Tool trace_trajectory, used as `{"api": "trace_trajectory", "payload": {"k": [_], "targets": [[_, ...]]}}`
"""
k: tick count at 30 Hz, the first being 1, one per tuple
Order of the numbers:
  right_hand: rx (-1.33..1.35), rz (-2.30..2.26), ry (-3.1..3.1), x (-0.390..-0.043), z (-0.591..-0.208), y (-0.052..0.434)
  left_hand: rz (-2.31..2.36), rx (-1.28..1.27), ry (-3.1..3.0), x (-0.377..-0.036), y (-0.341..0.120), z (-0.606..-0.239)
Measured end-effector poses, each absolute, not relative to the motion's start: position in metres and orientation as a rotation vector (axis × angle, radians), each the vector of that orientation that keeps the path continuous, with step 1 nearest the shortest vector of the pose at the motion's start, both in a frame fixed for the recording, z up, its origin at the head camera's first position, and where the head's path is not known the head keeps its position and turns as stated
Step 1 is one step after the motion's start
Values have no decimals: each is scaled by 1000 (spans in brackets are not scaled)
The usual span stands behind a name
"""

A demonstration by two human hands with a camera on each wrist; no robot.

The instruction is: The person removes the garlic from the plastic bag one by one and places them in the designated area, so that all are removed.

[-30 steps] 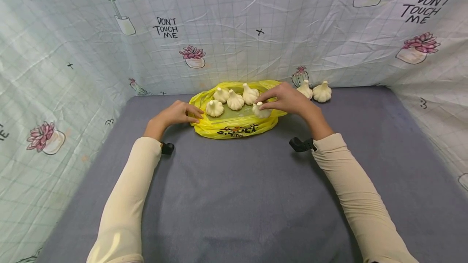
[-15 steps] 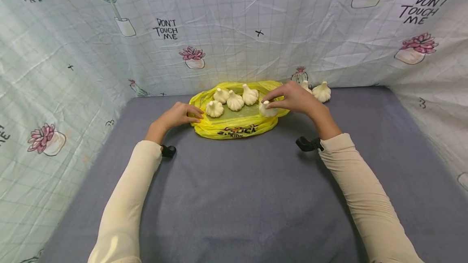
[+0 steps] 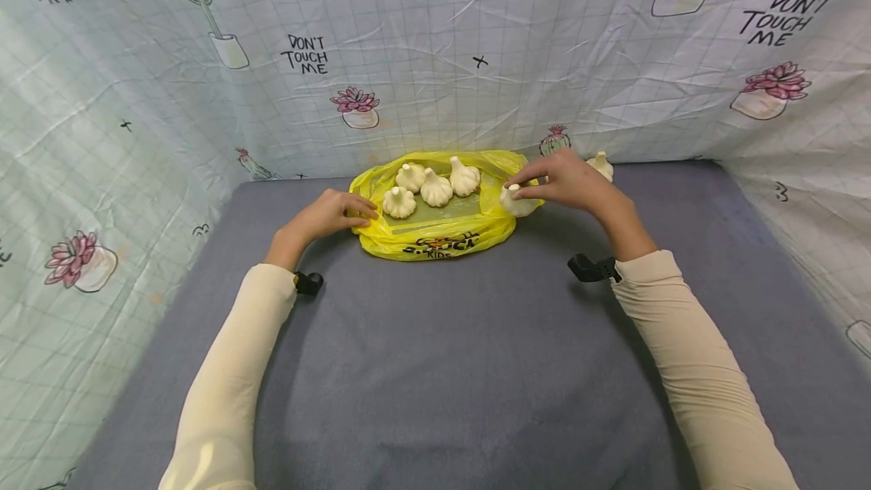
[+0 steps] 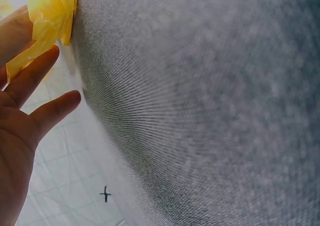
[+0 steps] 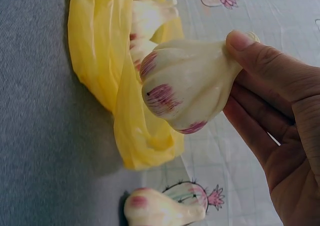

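My right hand pinches a garlic bulb by its stem between thumb and fingers. The bulb is pale with purple patches and overlaps the right end of the yellow plastic bag in the head view. Several more garlic bulbs sit upright in the bag's wide mouth. At the bag's left end, my left hand touches the edge with its fingers extended. Yellow plastic lies across those fingers in the left wrist view, and the thumb stands apart from it.
Another garlic bulb stands on the grey cloth at the back right, partly behind my right hand. A printed sheet rises like a wall directly behind the bag and along both sides.
My right hand has moved right with the garlic bulb, from over the bag's inside to its right end. It now covers more of the bulbs behind it. The left hand stays at the bag.
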State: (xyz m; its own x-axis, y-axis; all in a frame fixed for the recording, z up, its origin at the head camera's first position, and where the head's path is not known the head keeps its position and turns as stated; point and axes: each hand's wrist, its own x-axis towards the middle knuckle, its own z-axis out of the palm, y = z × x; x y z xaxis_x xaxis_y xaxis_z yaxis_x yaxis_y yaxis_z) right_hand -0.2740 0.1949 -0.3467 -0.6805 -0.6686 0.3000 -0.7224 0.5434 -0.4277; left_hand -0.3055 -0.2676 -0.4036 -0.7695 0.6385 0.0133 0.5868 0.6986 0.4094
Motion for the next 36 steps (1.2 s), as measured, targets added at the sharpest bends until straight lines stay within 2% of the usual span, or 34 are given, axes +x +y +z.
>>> {"api": "trace_trajectory", "payload": {"k": [19, 36], "targets": [[1062, 774, -2712, -269, -353, 228, 621, 1055, 2779, -305, -268, -402], [1044, 686, -2693, -266, -362, 253, 633, 1059, 2769, -304, -267, -404]]}}
